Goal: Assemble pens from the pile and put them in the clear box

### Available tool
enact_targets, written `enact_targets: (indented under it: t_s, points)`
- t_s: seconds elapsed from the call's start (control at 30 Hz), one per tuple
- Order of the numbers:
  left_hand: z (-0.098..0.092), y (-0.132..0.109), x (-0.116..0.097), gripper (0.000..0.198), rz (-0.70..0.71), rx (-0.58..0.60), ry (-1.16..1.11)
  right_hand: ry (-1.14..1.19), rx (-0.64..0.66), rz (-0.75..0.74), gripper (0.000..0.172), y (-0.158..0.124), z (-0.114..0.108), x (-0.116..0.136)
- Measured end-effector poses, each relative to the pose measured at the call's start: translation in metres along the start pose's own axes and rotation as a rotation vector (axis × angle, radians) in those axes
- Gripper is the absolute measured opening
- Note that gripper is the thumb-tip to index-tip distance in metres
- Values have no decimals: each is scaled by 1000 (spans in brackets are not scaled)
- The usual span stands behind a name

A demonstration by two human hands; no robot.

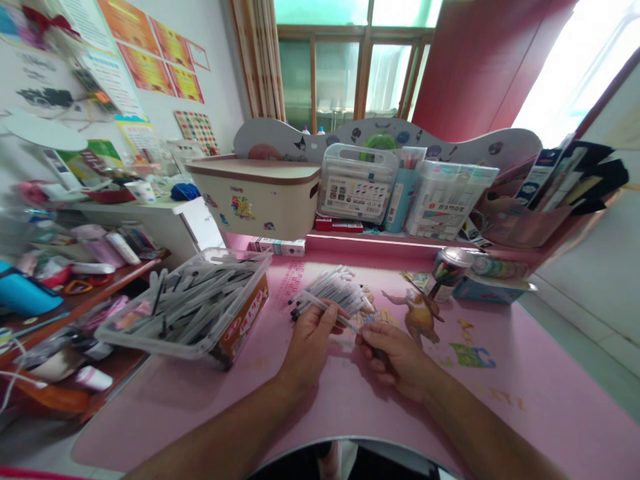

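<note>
Above the pink desk, my left hand (316, 328) and my right hand (387, 350) hold one slim whitish pen (345, 321) between them. My left fingers are closed on its upper left part. The thumb and fingers of my right hand pinch its lower right end. Just behind my hands lies a pile of white pens (337, 288), several with dark caps toward the left. To the left stands a clear plastic bin (200, 350) heaped with grey-white, pen-like pieces (195, 300), some dark.
A lidded cream box (255, 200), a marker case (357, 187) and a clear pen box (450, 203) stand on the desk's back shelf. At right are a can-shaped pen holder (450, 270), a blue box (490, 291) and a pink holder (530, 223). A cluttered shelf (115, 280) stands left.
</note>
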State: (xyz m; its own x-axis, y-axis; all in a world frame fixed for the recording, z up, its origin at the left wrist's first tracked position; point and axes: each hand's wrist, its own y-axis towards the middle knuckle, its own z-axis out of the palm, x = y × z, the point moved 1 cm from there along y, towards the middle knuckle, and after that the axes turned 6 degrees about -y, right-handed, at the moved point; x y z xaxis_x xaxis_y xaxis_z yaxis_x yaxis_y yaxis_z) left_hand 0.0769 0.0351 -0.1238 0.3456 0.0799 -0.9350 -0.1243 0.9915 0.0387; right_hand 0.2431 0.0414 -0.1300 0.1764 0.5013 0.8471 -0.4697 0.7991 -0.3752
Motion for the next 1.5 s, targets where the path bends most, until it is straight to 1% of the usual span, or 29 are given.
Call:
enact_targets:
  t_s: [0.1, 0.2, 0.33, 0.4, 0.43, 0.47, 0.53, 0.6, 0.63, 0.67, 0.7, 0.77, 0.83, 0.9, 1.0, 1.07, 1.1, 1.17, 1.27, 1.33, 1.4, 1.47, 1.5]
  points:
    - [-1, 7, -6, 25, 33, -49, -156, -59, 38, 36, 25, 0, -1, -2]
    - [-5, 18, -15, 20, 99, -127, -354, -23, 18, 40, 25, 0, -2, 1]
    - [-12, 27, -22, 15, 171, -211, -489, 97, -151, -12, 27, 3, -5, 4]
    - [-12, 26, -20, 15, 174, -236, -509, 121, -223, -71, 28, 5, -6, 5]
    - [-11, 23, -17, 15, 153, -240, -503, 114, -242, -108, 28, 5, -4, 5]
    - [-9, 20, -14, 17, 109, -234, -482, 91, -247, -143, 29, 5, -2, 4]
    - [-2, 11, -6, 23, -57, -178, -408, 10, -231, -187, 31, 5, 4, 2]
    - [6, 2, 3, 29, -259, -68, -334, -97, -195, -195, 31, 3, 10, -3]
    - [10, -1, 7, 29, -337, -15, -316, -147, -168, -196, 30, 3, 13, -5]
    - [12, -3, 10, 27, -384, 17, -313, -189, -139, -194, 27, 3, 15, -7]
    - [14, -5, 12, 26, -403, 26, -321, -218, -114, -195, 23, 3, 15, -9]
    - [14, -5, 12, 25, -397, -13, -346, -235, -98, -212, 14, 4, 13, -10]
    - [13, -3, 10, 26, -434, -51, -382, -233, -155, -277, 16, 6, 8, -9]
    - [12, -2, 8, 25, -562, -66, -454, -311, -273, -395, 20, 6, 4, -5]
    - [14, -5, 7, 20, -783, -46, -549, -613, -470, -640, 18, 0, 6, 1]
    - [17, -8, 8, 15, -852, 28, -567, -783, -516, -787, 16, -4, 11, 2]
    - [19, -10, 9, 14, -865, 65, -574, -840, -500, -846, 16, -6, 13, 1]
    - [22, -13, 11, 16, -875, 93, -607, -937, -414, -934, 16, -6, 18, -4]
    - [24, -15, 15, 19, -852, 20, -702, -1089, -281, -991, 20, -3, 20, -11]
    - [26, -15, 14, 21, -813, -34, -767, -1188, -236, -982, 26, -1, 20, -13]
    - [27, -15, 13, 21, -779, -66, -794, -1239, -197, -940, 35, -2, 20, -12]
    - [27, -14, 11, 21, -767, -88, -776, -1194, -194, -882, 38, -4, 18, -10]
    - [26, -14, 10, 20, -773, -96, -749, -1148, -221, -847, 35, -4, 16, -8]
